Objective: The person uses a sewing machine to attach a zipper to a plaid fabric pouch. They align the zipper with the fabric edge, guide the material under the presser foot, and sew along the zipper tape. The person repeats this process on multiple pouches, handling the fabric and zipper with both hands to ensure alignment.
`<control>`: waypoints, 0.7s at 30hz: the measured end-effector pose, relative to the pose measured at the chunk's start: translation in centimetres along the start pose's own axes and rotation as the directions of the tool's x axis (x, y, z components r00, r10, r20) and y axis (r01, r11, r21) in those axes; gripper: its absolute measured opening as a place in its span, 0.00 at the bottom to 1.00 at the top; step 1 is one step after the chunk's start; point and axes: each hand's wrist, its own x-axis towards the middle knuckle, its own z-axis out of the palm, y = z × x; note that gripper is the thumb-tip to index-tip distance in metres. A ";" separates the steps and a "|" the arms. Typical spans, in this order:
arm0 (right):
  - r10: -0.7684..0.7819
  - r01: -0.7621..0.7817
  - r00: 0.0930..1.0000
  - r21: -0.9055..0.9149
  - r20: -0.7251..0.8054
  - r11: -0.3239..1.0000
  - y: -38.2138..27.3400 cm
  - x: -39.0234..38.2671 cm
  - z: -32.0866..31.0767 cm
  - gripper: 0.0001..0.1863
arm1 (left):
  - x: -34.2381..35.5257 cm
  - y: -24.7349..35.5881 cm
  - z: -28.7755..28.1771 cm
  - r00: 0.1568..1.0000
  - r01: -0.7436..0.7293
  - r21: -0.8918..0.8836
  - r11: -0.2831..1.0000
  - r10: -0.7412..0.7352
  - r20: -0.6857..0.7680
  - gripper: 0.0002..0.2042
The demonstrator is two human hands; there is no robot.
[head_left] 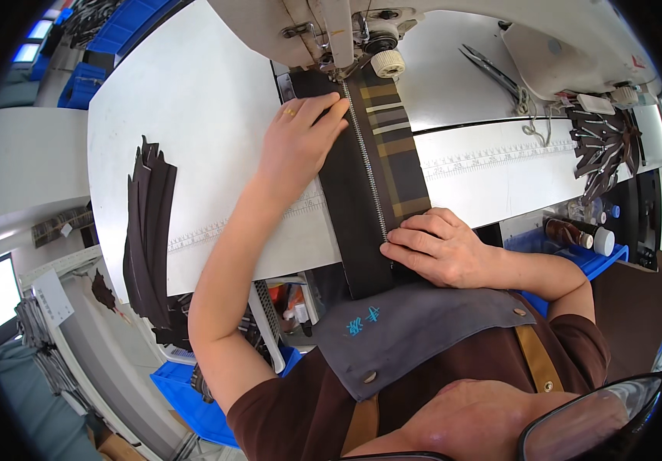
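Note:
Under the sewing machine's presser foot [340, 75] lies a dark brown fabric panel [346, 207] with plaid along its right side [392, 169] and a silver zipper [362, 146] running lengthwise. My left hand [302, 137] lies on the panel just left of the zipper, close below the foot, its fingers slightly bent and apart, pressing down. My right hand [437, 250] grips the panel's near end over the zipper, fingers curled and thumb hidden. A dark gray apron [431, 330] covers my chest below it.
Dark strips [148, 238] lie at the left of the white table [216, 115]. Scissors [492, 73] rest at the back right, beside a cord. A bundle of zippered pieces [604, 146] sits at the right edge. Blue bins [192, 403] and bottles [602, 240] are below the table.

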 end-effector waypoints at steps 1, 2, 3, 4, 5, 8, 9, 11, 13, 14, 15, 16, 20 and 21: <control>-0.001 0.001 1.000 0.002 0.000 1.000 0.0 0.0 0.0 0.20 | -0.3 0.0 -0.3 1.000 0.005 0.015 1.000 -0.005 0.020 0.14; -0.002 0.002 1.000 0.003 0.000 1.000 0.1 0.1 -0.1 0.20 | -0.5 0.0 -0.8 0.999 0.009 0.029 1.000 -0.010 0.041 0.15; -0.005 0.005 1.000 0.005 0.000 1.000 0.1 0.2 -0.2 0.21 | -0.5 0.0 -1.2 0.998 0.014 0.046 0.999 -0.017 0.060 0.16; -0.009 0.009 1.000 0.006 0.005 1.000 0.2 0.2 -0.2 0.21 | -0.6 -0.1 -1.3 0.998 0.013 0.051 0.999 -0.017 0.066 0.17; -0.012 0.012 1.000 0.007 0.010 1.000 0.2 0.2 -0.2 0.21 | -0.6 -0.1 -1.3 0.997 0.011 0.056 0.998 -0.015 0.072 0.18; -0.014 0.014 1.000 0.007 0.009 1.000 0.5 0.3 -0.2 0.21 | -0.3 -0.3 -1.5 0.997 0.009 0.070 0.997 -0.014 0.072 0.19; -0.015 0.015 1.000 0.010 0.007 1.000 0.6 0.4 -0.2 0.21 | -0.3 -0.3 -1.6 0.997 0.011 0.076 0.997 -0.017 0.071 0.19; 0.000 0.000 1.000 0.021 0.006 1.000 0.8 0.6 -0.2 0.21 | -0.1 -0.5 -1.5 0.997 0.024 0.076 0.997 -0.029 0.065 0.18; 0.005 -0.005 1.000 0.027 0.006 1.000 0.9 0.8 -0.2 0.21 | 0.1 -0.5 -1.5 0.998 0.033 0.073 0.997 -0.037 0.059 0.18; 0.002 -0.003 1.000 0.028 0.008 1.000 0.9 0.8 -0.2 0.21 | 0.1 -0.5 -1.5 0.998 0.037 0.070 0.997 -0.041 0.057 0.17; -0.001 0.000 1.000 0.029 0.010 1.000 1.0 0.9 -0.2 0.21 | 0.1 -0.5 -1.5 0.998 0.041 0.068 0.997 -0.044 0.054 0.17; 0.000 0.000 1.000 0.033 0.009 0.999 1.0 1.0 -0.2 0.21 | 0.0 -0.6 -1.5 0.998 0.029 0.081 0.996 -0.033 0.049 0.16; 0.010 -0.011 1.000 0.047 0.018 0.999 1.4 1.4 -0.3 0.21 | -0.5 -0.4 -1.2 0.999 0.026 0.092 0.995 -0.028 0.028 0.14; 0.014 -0.015 1.000 0.049 0.023 0.999 1.5 1.4 -0.3 0.21 | -0.6 -0.1 -1.2 0.999 0.035 0.084 0.996 -0.037 0.022 0.13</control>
